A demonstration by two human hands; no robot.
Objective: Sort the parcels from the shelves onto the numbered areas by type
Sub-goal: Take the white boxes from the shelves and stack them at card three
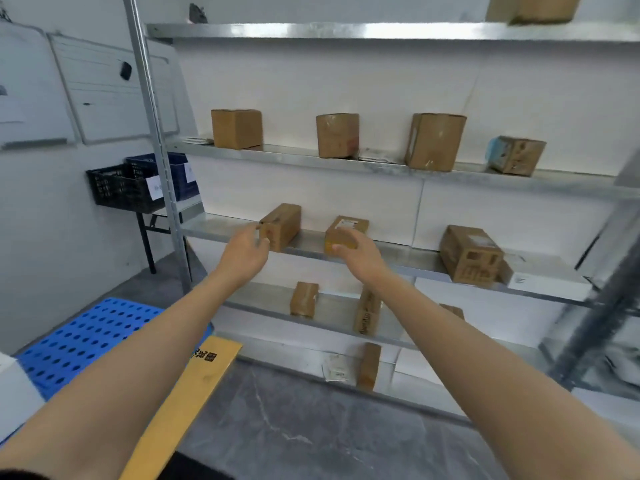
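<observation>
A metal shelf rack holds several brown cardboard parcels. On the middle shelf, an upright brown box stands at the left, and my left hand touches its front left edge with fingers spread. Just right of it lies a flat brown box with a white label; my right hand curls over its front end. Farther right on that shelf sits a larger printed box beside a white parcel. Whether either hand has a full grip is unclear.
The upper shelf carries three brown boxes and a blue-ended one. Lower shelves hold narrow boxes and white envelopes. A blue perforated pallet and a yellow board lie on the floor at left. Black and blue crates rest on a table.
</observation>
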